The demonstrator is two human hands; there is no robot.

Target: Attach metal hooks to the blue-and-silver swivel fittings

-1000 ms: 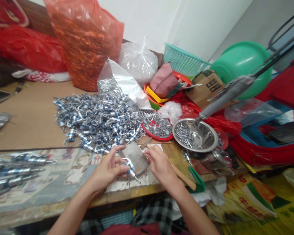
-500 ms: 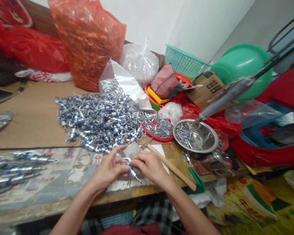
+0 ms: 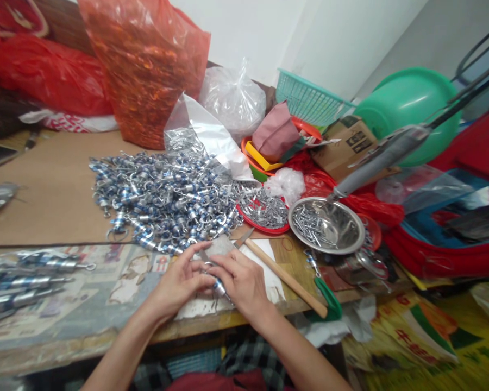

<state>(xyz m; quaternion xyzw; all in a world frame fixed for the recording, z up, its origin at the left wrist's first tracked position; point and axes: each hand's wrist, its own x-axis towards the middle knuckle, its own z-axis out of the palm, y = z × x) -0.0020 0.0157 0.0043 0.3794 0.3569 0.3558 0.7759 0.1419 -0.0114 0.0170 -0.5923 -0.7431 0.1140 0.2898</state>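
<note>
Over the near edge of the bench, my left hand [image 3: 182,281] pinches a small silver-and-blue metal hook piece [image 3: 219,288] between thumb and fingers. My right hand [image 3: 242,279] is closed on the same piece from the right and covers part of it. Just beyond the fingertips lies a pale grey block [image 3: 221,245], with a knife blade [image 3: 244,238] beside it. To the right of my right hand, a wooden handle [image 3: 285,278] slants across the bench. A large pile of similar blue and silver pieces [image 3: 167,201] spreads out behind my hands.
A red plate [image 3: 264,228] holds small metal clips. Beside it, a steel bowl [image 3: 348,239] contains metal pins. Several longer metal pieces [image 3: 36,282] lie at the left. Orange [image 3: 150,81] and clear [image 3: 232,100] bags stand behind. A grey-handled tool [image 3: 375,157] reaches over the bowl.
My right hand has shifted slightly left and its fingers now cover more of the hook piece, including its eye end. My left hand stays in about the same place.
</note>
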